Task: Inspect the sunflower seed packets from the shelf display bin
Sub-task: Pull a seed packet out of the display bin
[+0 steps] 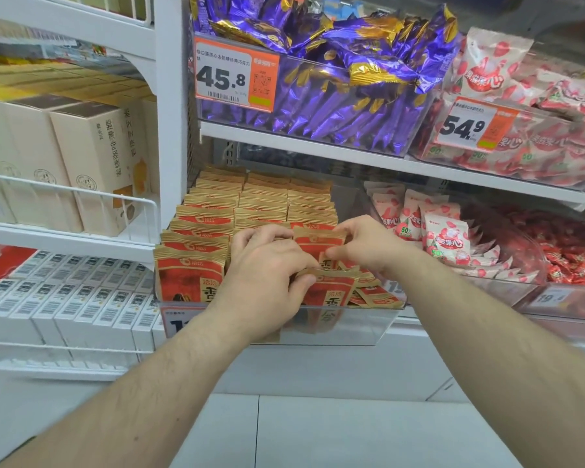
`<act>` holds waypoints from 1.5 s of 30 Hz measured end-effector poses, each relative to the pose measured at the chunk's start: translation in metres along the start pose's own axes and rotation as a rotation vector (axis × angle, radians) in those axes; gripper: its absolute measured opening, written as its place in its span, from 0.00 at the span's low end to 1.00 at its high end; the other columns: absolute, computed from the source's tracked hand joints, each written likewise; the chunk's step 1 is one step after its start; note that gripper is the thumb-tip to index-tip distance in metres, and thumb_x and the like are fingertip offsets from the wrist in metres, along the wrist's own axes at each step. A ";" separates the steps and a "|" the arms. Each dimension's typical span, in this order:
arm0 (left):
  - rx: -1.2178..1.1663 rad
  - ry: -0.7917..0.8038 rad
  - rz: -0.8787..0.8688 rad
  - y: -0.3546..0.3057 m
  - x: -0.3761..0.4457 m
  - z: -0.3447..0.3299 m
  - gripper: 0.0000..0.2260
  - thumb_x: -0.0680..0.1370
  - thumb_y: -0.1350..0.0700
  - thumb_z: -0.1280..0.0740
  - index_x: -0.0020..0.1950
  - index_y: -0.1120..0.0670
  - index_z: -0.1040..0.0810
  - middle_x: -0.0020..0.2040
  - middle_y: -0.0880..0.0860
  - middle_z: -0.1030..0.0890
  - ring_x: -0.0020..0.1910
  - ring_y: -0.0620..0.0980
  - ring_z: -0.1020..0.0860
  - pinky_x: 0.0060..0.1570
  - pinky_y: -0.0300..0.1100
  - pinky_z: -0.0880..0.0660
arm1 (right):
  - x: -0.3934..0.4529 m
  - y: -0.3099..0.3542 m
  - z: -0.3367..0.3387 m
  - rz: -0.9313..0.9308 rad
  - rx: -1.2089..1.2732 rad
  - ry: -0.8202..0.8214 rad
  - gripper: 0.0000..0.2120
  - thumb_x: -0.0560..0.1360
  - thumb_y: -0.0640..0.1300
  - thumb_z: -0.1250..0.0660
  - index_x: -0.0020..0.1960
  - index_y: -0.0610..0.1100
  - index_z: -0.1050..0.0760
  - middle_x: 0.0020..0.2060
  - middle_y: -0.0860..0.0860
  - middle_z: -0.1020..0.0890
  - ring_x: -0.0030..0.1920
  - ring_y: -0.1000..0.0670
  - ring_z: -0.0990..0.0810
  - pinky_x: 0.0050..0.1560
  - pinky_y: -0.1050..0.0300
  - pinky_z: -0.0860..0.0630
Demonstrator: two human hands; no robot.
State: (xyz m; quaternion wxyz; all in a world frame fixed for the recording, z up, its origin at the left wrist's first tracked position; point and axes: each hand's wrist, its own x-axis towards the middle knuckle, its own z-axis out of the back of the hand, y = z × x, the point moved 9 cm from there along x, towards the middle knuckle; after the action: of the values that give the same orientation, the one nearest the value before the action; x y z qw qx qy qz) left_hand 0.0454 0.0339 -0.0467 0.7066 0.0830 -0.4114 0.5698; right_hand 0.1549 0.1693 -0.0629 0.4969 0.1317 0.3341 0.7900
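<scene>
Red and gold sunflower seed packets (196, 228) stand in several rows inside a clear display bin (345, 324) on the lower shelf. My left hand (267, 275) reaches into the middle row, thumb and fingers pinching the top of a front packet (328, 292). My right hand (362, 244) is just behind it, fingers curled over the gold top edge of another packet (314, 244) in the right row. A few packets lie flat at the bin's front right.
Above hangs a bin of purple and gold candies (335, 82) with a 45.8 price tag. Strawberry-print packets (446, 238) fill the bin to the right. Beige boxes (92, 163) and white barcoded boxes (81, 298) sit on wire-fronted shelves at left. White upright post (171, 130) divides the shelves.
</scene>
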 end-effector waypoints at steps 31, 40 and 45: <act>0.073 -0.164 -0.099 -0.035 -0.013 0.027 0.09 0.71 0.60 0.33 0.48 0.52 0.16 0.48 0.45 0.16 0.58 0.52 0.24 0.56 0.47 0.39 | -0.160 -0.040 0.042 0.023 1.028 -0.487 0.15 0.85 0.47 0.46 0.53 0.44 0.22 0.40 0.47 0.17 0.40 0.48 0.19 0.42 0.50 0.25; -0.693 0.429 0.329 -0.064 -0.055 -0.039 0.16 0.69 0.43 0.34 0.54 0.46 0.21 0.49 0.45 0.17 0.48 0.45 0.19 0.50 0.44 0.23 | -0.185 -0.064 0.018 0.004 0.687 -0.464 0.17 0.84 0.46 0.44 0.46 0.36 0.24 0.28 0.45 0.23 0.26 0.50 0.27 0.26 0.58 0.35; -0.819 0.645 0.516 -0.072 -0.077 -0.073 0.15 0.72 0.59 0.24 0.56 0.49 0.21 0.52 0.50 0.15 0.49 0.52 0.16 0.54 0.55 0.20 | -0.187 -0.072 0.013 0.014 0.640 -0.447 0.17 0.84 0.46 0.44 0.52 0.35 0.22 0.29 0.46 0.21 0.28 0.50 0.24 0.26 0.59 0.32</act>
State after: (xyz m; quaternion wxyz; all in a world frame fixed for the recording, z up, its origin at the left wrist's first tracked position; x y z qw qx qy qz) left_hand 0.1430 -0.0043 -0.1210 0.6088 -0.4777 -0.3692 0.5146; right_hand 0.3005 0.0318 -0.0776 0.4857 0.4512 0.4465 0.6010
